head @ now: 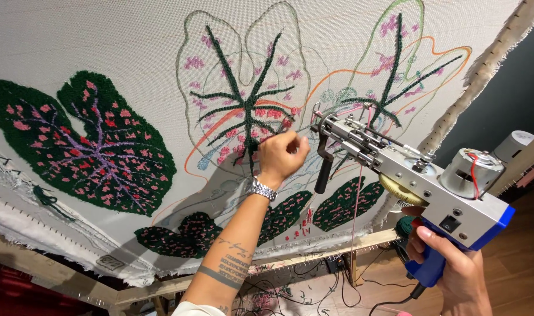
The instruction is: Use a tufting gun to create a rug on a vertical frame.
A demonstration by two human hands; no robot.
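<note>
A white tufting cloth (103,41) is stretched on a wooden frame and carries leaf designs in green, pink and purple yarn. My right hand (454,269) grips the blue handle of a tufting gun (419,181), whose needle end points at the cloth near the middle leaf. My left hand (281,155), with a metal watch on the wrist, is raised to the cloth beside the needle. Its fingers pinch a thin strand of red yarn (273,137).
A finished dark green leaf (85,140) fills the left of the cloth. Smaller green patches (337,205) sit lower down. The wooden frame bar (314,251) runs below, with cables on the floor (337,287). A white cylinder (513,143) stands at the right.
</note>
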